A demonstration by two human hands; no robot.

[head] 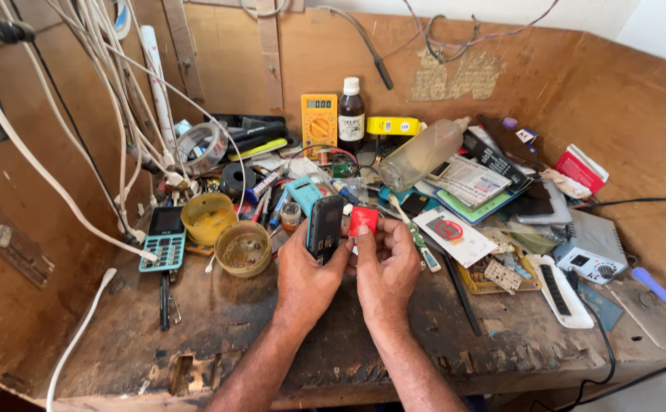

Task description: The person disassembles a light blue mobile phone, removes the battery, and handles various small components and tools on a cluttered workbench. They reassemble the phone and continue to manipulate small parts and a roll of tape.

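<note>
Both forearms come up from the near edge of the worn wooden surface [218, 328], and the hands meet above its middle. Left hand [306, 275] is closed around a dark mobile phone [324, 226], held upright with its back turned toward the other hand; right hand [386, 271] pinches a small red flat piece [363, 220], perhaps a battery or card, between thumb and fingertips, just beside the phone's right edge and all but touching it. By the look of it, the step in hand is bringing that red piece to the phone's back; the next move would call for lining it squarely with its recess and pressing gently, the left hand keeping the phone steady. Left of the hands stand two small yellowish bowls [243, 248] and a teal keypad phone [164, 239]. Farther back, against the wooden wall, sit a yellow multimeter [318, 120], a brown bottle [351, 116] and a clear plastic bottle [423, 155] lying amid clutter.
</note>
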